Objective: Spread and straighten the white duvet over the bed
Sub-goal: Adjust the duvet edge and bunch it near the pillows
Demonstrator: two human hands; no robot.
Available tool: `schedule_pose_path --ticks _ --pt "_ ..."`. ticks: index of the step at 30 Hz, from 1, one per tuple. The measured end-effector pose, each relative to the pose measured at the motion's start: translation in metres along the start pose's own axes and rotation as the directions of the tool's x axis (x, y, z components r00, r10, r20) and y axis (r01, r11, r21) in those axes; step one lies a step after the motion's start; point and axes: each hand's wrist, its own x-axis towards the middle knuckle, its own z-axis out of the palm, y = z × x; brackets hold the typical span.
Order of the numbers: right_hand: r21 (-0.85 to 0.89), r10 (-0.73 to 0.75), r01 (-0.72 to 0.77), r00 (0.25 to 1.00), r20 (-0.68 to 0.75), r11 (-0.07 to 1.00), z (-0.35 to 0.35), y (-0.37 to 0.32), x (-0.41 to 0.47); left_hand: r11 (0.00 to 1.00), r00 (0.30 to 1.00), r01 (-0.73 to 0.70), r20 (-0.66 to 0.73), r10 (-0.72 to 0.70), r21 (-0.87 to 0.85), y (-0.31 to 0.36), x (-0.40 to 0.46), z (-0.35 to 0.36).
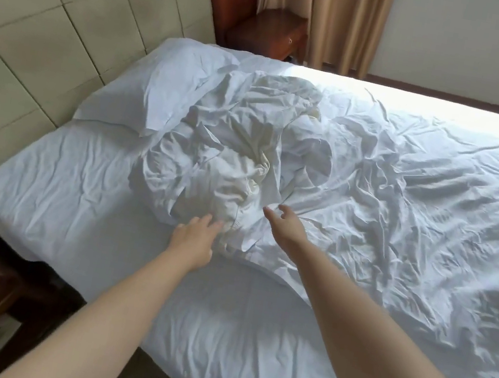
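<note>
The job had hardly begun. The duvet (231, 152) lay in a crumpled heap near the pillow (172, 87), with most of the bed (53, 189) still bare beside it. Both the left hand (196, 239) and right hand (285, 224) reached for the heap, fingers loose, holding nothing. The near edge looked free to pull.

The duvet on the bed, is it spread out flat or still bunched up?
Bunched up. The duvet sits in a crumpled heap near the pillow, bare sheet showing beside it. Both open hands reach toward it.
</note>
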Motion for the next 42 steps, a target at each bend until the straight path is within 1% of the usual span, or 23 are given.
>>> schedule_pose_path --ticks 2,6,7,9,12,14,17,19,20,22,25,26,29,31,33,35,36,37,39,41,42 --pt "0.087 0.057 -0.058 0.998 0.016 0.995 0.016 -0.004 0.017 0.992 0.999 0.042 -0.026 -0.039 0.116 -0.019 0.013 -0.001" --pt "0.180 0.165 -0.175 0.984 0.069 0.968 0.039 -0.007 0.050 0.955 0.987 0.151 -0.089 -0.132 0.256 -0.049 0.041 0.002" --pt "0.203 0.189 -0.199 0.980 0.070 0.959 0.043 -0.008 0.060 0.949 0.981 0.185 -0.108 -0.162 0.255 -0.057 0.050 0.004" --pt "0.250 0.226 -0.233 0.972 0.056 0.940 0.053 -0.011 0.079 0.948 0.970 0.237 -0.103 -0.219 0.211 -0.075 0.070 0.010" --pt "0.316 0.294 -0.289 0.955 0.034 0.904 0.070 -0.012 0.101 0.968 0.971 0.236 -0.042 -0.234 0.079 -0.095 0.096 0.017" --pt "0.387 0.344 -0.325 0.939 0.021 0.863 0.081 -0.015 0.110 0.987 0.987 0.159 -0.032 -0.160 -0.018 -0.104 0.114 0.014" --pt "0.477 0.448 -0.391 0.894 -0.005 0.787 0.094 -0.020 0.127 0.998 0.998 -0.030 -0.050 0.027 -0.046 -0.112 0.144 0.003" --pt "0.472 0.524 -0.434 0.848 -0.073 0.767 0.099 -0.020 0.144 0.991 0.992 -0.123 0.016 0.124 -0.058 -0.115 0.165 -0.004" --pt "0.482 0.553 -0.444 0.826 -0.107 0.756 0.101 -0.020 0.152 0.984 0.985 -0.158 0.059 0.162 -0.079 -0.115 0.173 -0.007" --pt "0.574 0.585 -0.420 0.800 -0.132 0.703 0.103 -0.022 0.164 0.971 0.968 -0.199 0.125 0.216 -0.135 -0.117 0.188 -0.011" --pt "0.650 0.626 -0.408 0.768 -0.135 0.641 0.102 -0.030 0.176 0.962 0.959 -0.219 0.148 0.243 -0.162 -0.122 0.203 -0.011" --pt "0.661 0.614 -0.401 0.781 -0.115 0.634 0.101 -0.034 0.180 0.958 0.957 -0.228 0.142 0.253 -0.172 -0.125 0.206 -0.009" --pt "0.712 0.466 -0.323 0.885 -0.006 0.623 0.104 -0.062 0.189 0.943 0.952 -0.256 0.113 0.284 -0.215 -0.143 0.218 -0.006" --pt "0.680 0.373 -0.296 0.927 0.036 0.671 0.112 -0.083 0.194 0.933 0.957 -0.231 0.108 0.269 -0.278 -0.161 0.228 -0.008" --pt "0.628 0.305 -0.273 0.950 0.058 0.729 0.121 -0.106 0.194 0.911 0.958 -0.224 0.091 0.271 -0.347 -0.174 0.234 -0.015" --pt "0.605 0.270 -0.278 0.957 0.106 0.746 0.131 -0.115 0.196 0.875 0.961 -0.238 0.030 0.276 -0.421 -0.182 0.235 -0.022" --pt "0.593 0.276 -0.289 0.954 0.115 0.751 0.135 -0.114 0.198 0.861 0.961 -0.249 -0.004 0.276 -0.444 -0.183 0.232 -0.026" --pt "0.565 0.305 -0.316 0.945 0.118 0.762 0.136 -0.115 0.198 0.859 0.966 -0.242 -0.026 0.258 -0.451 -0.182 0.231 -0.029" --pt "0.576 0.316 -0.301 0.946 0.077 0.760 0.132 -0.121 0.194 0.863 0.975 -0.215 -0.054 0.214 -0.458 -0.178 0.229 -0.037" --pt "0.606 0.278 -0.216 0.960 -0.009 0.766 0.119 -0.131 0.188 0.851 0.977 -0.212 -0.079 0.199 -0.481 -0.171 0.227 -0.050" --pt "0.595 0.247 -0.160 0.967 -0.067 0.788 0.110 -0.136 0.186 0.827 0.970 -0.241 -0.099 0.222 -0.509 -0.164 0.225 -0.059"
